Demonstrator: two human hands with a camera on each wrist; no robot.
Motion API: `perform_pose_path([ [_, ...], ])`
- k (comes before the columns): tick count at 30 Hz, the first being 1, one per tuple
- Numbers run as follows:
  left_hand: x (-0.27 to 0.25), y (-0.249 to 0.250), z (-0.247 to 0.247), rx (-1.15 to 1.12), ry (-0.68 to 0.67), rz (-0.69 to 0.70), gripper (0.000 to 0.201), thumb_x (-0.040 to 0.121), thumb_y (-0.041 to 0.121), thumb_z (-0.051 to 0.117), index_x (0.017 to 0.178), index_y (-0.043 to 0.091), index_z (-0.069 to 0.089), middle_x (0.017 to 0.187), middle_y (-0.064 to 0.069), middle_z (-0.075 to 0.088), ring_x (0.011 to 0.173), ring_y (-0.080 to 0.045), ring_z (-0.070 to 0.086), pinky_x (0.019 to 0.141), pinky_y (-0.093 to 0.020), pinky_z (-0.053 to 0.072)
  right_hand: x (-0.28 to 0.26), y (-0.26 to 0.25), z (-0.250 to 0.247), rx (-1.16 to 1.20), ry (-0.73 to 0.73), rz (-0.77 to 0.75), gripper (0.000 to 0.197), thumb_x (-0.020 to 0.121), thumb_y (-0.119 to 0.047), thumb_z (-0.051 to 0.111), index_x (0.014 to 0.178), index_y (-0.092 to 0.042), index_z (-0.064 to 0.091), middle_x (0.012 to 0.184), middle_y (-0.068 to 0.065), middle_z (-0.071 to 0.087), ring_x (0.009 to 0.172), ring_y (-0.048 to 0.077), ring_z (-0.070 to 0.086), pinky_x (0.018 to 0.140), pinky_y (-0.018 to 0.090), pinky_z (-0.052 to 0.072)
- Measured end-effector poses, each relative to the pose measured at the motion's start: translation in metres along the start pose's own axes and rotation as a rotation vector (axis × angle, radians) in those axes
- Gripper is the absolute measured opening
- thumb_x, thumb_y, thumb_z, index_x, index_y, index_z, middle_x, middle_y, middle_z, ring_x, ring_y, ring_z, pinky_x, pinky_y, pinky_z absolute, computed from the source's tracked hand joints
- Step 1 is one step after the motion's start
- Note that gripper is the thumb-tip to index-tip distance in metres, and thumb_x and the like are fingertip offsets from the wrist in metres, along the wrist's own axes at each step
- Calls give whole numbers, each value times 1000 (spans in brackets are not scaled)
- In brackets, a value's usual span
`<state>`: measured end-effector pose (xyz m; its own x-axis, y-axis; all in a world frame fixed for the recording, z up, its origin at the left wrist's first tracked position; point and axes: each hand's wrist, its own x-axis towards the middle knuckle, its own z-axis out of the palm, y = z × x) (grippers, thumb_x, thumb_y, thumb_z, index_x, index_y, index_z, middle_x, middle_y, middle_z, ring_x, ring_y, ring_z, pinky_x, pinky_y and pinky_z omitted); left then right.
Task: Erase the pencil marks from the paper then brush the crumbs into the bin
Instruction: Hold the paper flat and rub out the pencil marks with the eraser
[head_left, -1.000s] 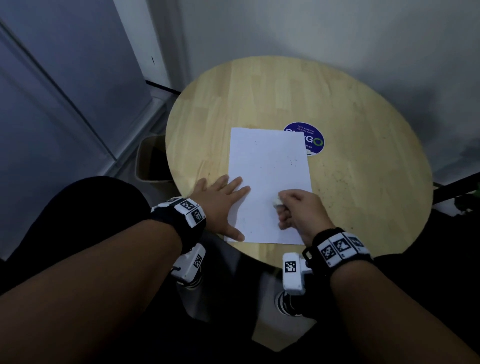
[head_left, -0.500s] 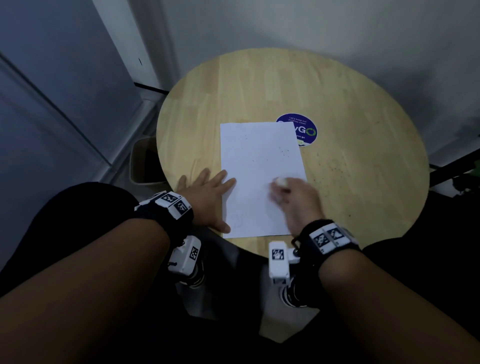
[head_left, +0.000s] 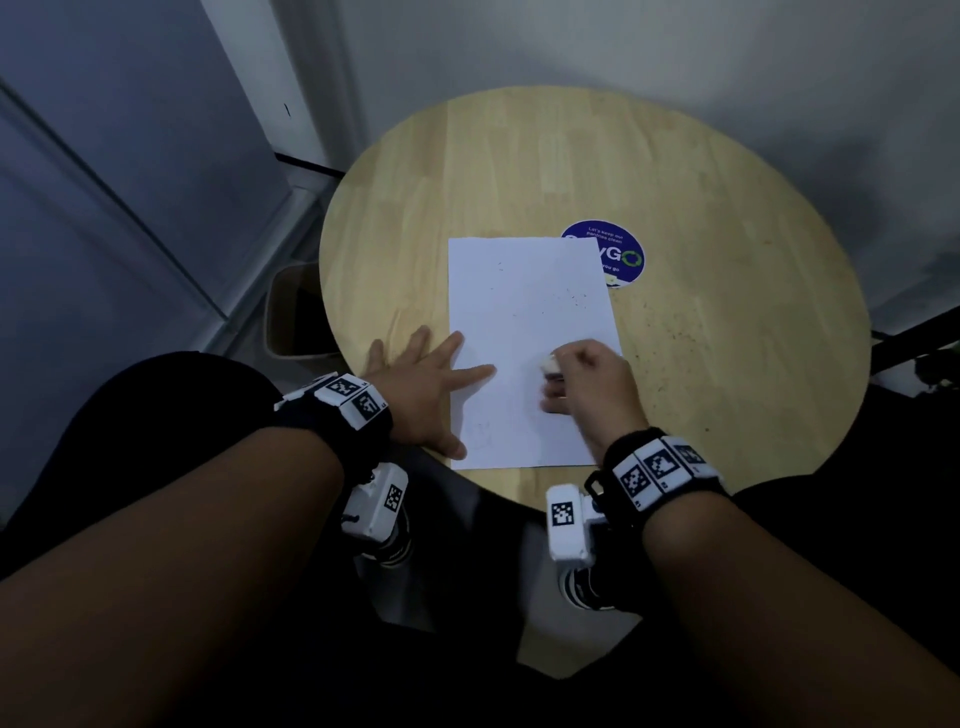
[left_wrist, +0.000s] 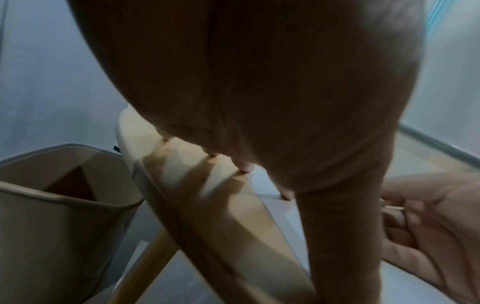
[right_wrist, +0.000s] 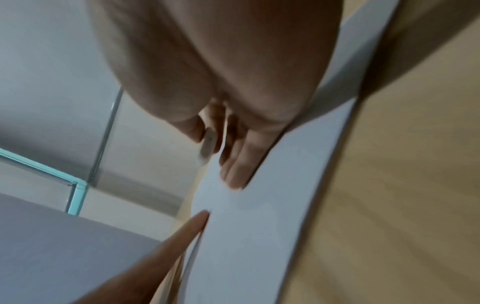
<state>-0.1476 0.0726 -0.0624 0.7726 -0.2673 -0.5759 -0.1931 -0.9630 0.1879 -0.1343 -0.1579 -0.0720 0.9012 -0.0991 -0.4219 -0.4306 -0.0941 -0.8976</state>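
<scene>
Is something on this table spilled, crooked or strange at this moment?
Only small things: dark crumbs lie scattered on the round wooden table right of the white paper sheet, and the sheet's corner covers part of a blue round sticker. Nothing looks damaged.

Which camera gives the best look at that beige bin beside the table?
The left wrist view: the bin fills its lower left, showing the open rim and dark inside. The head view shows only a part of it, beyond the table edge. The right wrist view misses it.
</scene>
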Motion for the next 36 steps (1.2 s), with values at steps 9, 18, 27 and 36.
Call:
perform_pose_path([
  [9,11,6,8,68,79,150,111,79,78,70,163,54,3,175,14,-17,160,-21,-22,121,-73,-9,-17,-8,13,-541,-391,-168,11,103,-18,68,95,-12,73,72,6,71,46,2,58,49,25,44],
  [18,12,5,6,106,17,147,121,75,81,72,163,53,-7,173,15,-22,160,-20,-21,121,-72,-7,-19,-16,18,-939,-559,-256,19,95,-15,67,81,-26,74,71,-18,73,67,-6,64,68,24,45],
  [27,12,7,5,120,-1,140,121,76,79,73,163,52,-7,173,13,-23,160,-22,-22,121,-73,-4,-24,-14,23,-939,-543,-328,17,96,-13,67,83,-22,75,79,-18,67,72,-2,65,69,21,43],
  [36,13,7,5,120,-6,130,126,75,79,74,164,50,-10,173,12,-24,160,-22,-21,121,-74,-3,-24,-14,25,-943,-558,-287,20,94,-13,67,79,-21,77,73,-12,75,68,-2,67,68,23,45],
])
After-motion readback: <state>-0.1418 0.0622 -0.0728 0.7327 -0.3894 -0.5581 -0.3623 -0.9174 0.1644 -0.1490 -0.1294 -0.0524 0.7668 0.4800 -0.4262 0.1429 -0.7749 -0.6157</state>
